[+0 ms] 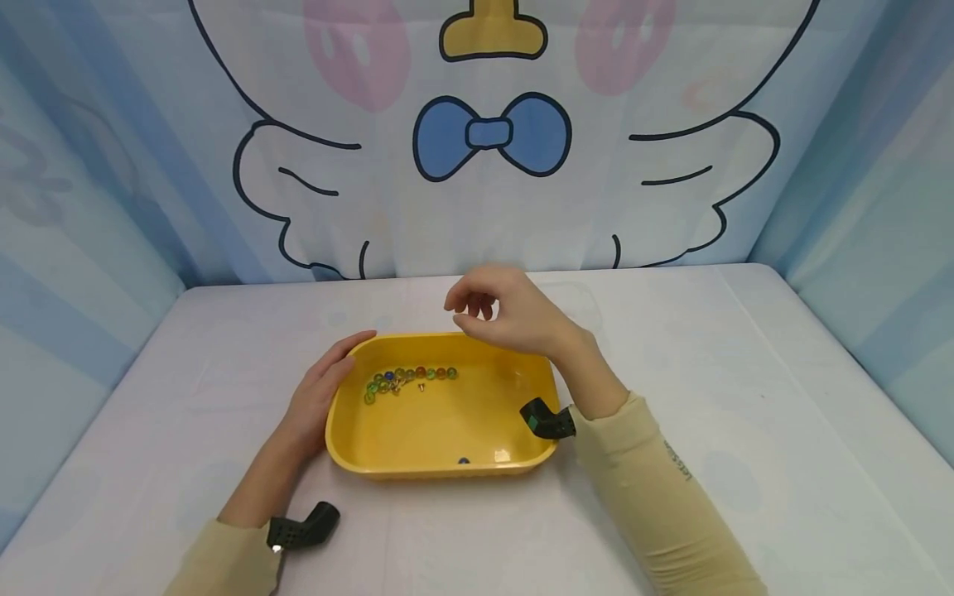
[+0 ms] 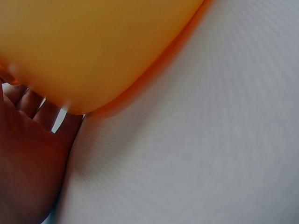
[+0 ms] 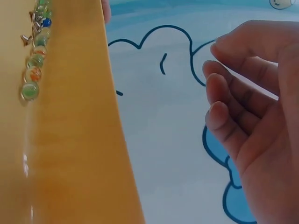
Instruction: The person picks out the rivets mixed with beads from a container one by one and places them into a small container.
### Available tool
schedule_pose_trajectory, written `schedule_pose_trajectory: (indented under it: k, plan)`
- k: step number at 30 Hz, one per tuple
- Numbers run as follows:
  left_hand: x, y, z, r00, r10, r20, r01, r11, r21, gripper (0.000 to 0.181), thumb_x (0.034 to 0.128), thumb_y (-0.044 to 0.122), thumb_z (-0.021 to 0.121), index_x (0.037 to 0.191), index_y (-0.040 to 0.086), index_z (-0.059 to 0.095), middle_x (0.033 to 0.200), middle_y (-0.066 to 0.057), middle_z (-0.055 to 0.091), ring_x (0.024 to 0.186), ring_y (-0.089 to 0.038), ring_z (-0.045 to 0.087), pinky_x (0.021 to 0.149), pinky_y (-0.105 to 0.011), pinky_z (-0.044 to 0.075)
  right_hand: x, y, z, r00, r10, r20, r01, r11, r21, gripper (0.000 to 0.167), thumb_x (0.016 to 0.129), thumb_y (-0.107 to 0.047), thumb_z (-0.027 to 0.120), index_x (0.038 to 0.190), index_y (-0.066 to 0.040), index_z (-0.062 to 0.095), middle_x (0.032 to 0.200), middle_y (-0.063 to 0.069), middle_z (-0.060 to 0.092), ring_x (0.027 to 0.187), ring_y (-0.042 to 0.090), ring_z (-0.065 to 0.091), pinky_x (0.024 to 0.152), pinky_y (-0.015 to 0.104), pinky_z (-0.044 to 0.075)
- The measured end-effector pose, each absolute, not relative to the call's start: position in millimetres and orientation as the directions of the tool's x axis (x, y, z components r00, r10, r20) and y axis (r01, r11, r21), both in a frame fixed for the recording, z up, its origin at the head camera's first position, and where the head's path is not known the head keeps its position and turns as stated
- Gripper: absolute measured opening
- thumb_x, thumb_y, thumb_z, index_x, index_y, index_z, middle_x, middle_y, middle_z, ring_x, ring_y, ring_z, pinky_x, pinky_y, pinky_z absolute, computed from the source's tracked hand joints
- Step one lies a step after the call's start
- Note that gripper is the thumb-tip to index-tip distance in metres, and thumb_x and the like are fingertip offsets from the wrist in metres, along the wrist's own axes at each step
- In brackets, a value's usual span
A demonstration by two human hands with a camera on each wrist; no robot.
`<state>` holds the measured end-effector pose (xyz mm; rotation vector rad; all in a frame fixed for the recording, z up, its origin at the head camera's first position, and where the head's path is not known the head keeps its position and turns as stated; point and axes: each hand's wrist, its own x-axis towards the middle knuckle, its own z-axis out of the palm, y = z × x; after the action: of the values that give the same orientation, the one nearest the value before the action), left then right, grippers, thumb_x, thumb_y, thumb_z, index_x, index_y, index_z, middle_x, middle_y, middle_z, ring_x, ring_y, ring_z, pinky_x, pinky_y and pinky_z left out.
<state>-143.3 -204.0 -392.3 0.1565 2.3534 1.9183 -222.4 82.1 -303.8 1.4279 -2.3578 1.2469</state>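
Note:
A yellow tray (image 1: pixel 417 430) lies on the table, its left side held by my left hand (image 1: pixel 316 393), with the thumb near the rim and the fingers along the outer wall. In the left wrist view, the tray partly hides these fingers (image 2: pixel 46 114). Above the tray's far rim hovers my right hand (image 1: pixel 507 310), its fingers loosely bent and nothing visible between them. Several glass marbles (image 1: pixel 421 372) line the tray's far left part. Small gold-coloured metal pieces (image 3: pixel 26 39) lie beside them. One dark blue marble (image 1: pixel 464 460) sits near the front wall.
The table (image 1: pixel 745 430) has a white cloth cover. Behind it hangs a curtain (image 1: pixel 492 219) printed with a cartoon figure, and more curtain closes both sides. A black wrist camera (image 1: pixel 305 526) sits on the left sleeve, another camera (image 1: pixel 547 420) on the right.

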Motion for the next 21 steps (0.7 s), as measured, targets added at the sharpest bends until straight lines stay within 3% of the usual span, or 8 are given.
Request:
schedule_pose_trajectory:
  k: [5,13,21]
  plan:
    - [-142.6,-205.3,-392.7,-0.988,0.153,0.001,0.032,0.206,0.978,0.047,0.1111,0.030,0.032,0.155,0.014,0.039,0.156,-0.005,0.040,0.141,-0.021,0.036,0.105,-0.009,0.030,-221.4,73.8,-306.9,-0.533,-0.714,0.454,-0.791,0.229,-0.568,0.010,0.089,-0.004,0.068,0.099,-0.003,0.070,0.094,0.003,0.068,0.077,0.020,0.058,0.065,0.031,0.051]
    - [-142.3,-205.5,-393.2,-0.989,0.145,-0.008,0.020,0.188,0.982,0.047,0.1111,0.030,0.033,0.155,0.015,0.039,0.156,-0.004,0.040,0.140,-0.020,0.037,0.106,-0.011,0.031,-219.7,61.6,-312.7,-0.540,-0.753,0.375,-0.773,0.269,-0.574,0.012,0.090,-0.003,0.067,0.101,-0.003,0.070,0.094,0.001,0.067,0.079,0.014,0.056,0.069,0.036,0.054]
    - [-144.6,-204.8,-394.2,-0.990,0.140,-0.020,0.007,0.193,0.981,0.047,0.1108,0.030,0.033,0.155,0.017,0.040,0.157,-0.001,0.038,0.141,-0.019,0.036,0.118,-0.034,0.026,-214.7,51.8,-317.8,-0.549,-0.790,0.274,-0.759,0.333,-0.559,0.015,0.090,-0.004,0.067,0.104,-0.003,0.071,0.095,0.000,0.064,0.083,0.015,0.054,0.073,0.025,0.050]
